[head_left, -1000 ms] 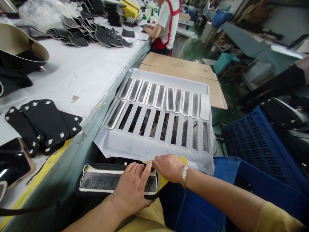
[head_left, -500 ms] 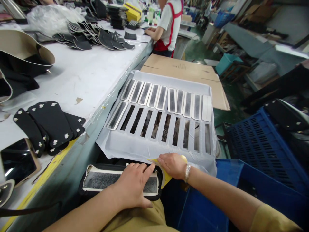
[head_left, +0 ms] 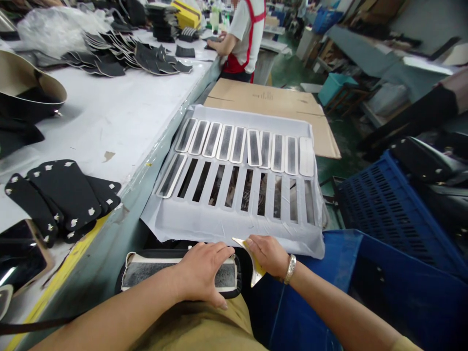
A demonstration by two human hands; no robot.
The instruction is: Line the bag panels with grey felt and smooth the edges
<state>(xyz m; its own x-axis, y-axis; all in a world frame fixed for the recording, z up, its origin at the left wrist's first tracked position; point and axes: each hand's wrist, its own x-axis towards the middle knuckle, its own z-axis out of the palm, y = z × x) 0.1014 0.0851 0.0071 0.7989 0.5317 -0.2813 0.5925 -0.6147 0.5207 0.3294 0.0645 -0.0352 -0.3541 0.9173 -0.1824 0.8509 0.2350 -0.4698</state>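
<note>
There's the left forearm point(head_left: 141, 304), slanting in from seven o'clock, and look at that left hand point(head_left: 203, 270): palm down, fingers together and aimed at two, thumb splayed toward five! Just off it at three o'clock, the right hand point(head_left: 270, 256) is curled into a grip (knuckles up, mind you), pointing to ten, the right forearm point(head_left: 336, 297) stretching back toward four.

silvery textured bracelet point(head_left: 290, 269) | mustard-yellow sleeve point(head_left: 405, 345) | mustard-yellow lap garment point(head_left: 208, 329)
</note>
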